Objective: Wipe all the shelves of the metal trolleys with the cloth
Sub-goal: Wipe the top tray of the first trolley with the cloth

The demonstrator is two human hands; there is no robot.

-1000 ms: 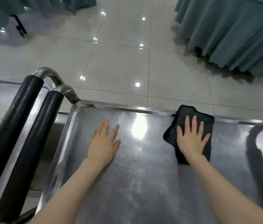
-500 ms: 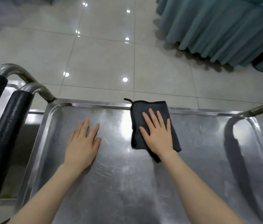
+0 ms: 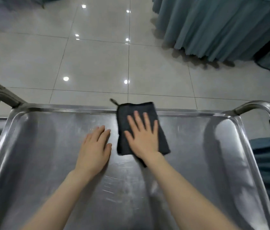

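the cloth (image 3: 125,118) is a soft, light, dark folded rag. i judge it will slide easily on smooth steel and bunch up if shoved from one edge, so a flat palm over its middle is the best hold. the right hand (image 3: 141,138) lies on it just so, fingers (image 3: 137,118) straight and a little spread, pressing down and gripping nothing. the cloth sticks out beyond the fingertips, where it rides up on the far rim (image 3: 81,107) of the trolley's top shelf (image 3: 197,146), and also past the thumb and under the wrist. the left hand (image 3: 94,150) lies flat on bare metal just beside the cloth's thumb-side edge, fingers straight, holding nothing.
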